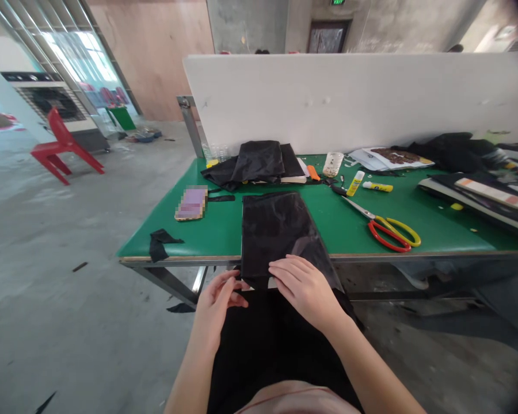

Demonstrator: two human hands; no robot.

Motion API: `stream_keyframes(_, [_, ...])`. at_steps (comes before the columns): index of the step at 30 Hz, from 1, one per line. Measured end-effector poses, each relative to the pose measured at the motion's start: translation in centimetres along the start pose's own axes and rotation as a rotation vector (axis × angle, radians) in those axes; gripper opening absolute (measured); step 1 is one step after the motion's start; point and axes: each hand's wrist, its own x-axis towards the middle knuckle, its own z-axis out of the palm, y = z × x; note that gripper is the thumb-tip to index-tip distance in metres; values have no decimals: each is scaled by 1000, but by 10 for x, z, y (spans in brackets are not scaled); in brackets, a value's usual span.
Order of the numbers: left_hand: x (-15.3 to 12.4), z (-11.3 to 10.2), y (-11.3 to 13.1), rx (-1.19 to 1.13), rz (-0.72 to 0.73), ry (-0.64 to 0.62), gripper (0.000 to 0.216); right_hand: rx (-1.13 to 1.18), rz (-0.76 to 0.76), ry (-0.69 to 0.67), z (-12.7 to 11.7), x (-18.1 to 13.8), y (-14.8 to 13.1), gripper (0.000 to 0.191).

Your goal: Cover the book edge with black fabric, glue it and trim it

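A flat, rectangular piece covered in thin, shiny black sheet [276, 224] lies partly on the green table, its near end jutting over the front edge above my lap. A little of a pale surface shows at that near end, beside a loose black flap. My left hand [220, 296] is at the near left corner, fingers loosely curled and apart, fingertips at the edge of the sheet. My right hand [304, 287] rests over the near end with fingers stretched out and tips on the black sheet. Its thumb is hidden.
Scissors [392, 233] with red and yellow handles lie right, near glue sticks [355, 184]. A blurred phone [191, 203] and black scraps [162, 242] lie left. Folded black sheets [259, 161] sit behind; a white panel [328, 103] bounds the table's back. A red chair [63, 144] stands left.
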Motion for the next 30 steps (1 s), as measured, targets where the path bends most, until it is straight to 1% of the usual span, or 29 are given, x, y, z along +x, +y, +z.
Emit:
stream_keyframes(6, [-10,16,12,14,11,-77,40,14,41,29,1,2,-2,24])
stream_keyframes(9, [-13,23,13,22,24,-91,38,13,44,20,3,2,-2,22])
stream_keyframes(12, [-12,26,11,41,21,-93,33,-14,31,-20,5,3,-2,19])
stream_keyframes(16, [-8,27,6,50,-13,-111,28,-46,2,-77,9,4,0,20])
stream_keyframes(21, [-3,29,1,127,-3,-74,27,-58,-9,-80,11,3,2,19])
stream_keyframes(27, [3,30,-10,100,-13,-123,27,-103,-22,-134,13,5,2,16])
stream_keyframes(30, [7,28,-17,144,17,-119,24,-118,-26,-155,12,7,0,14])
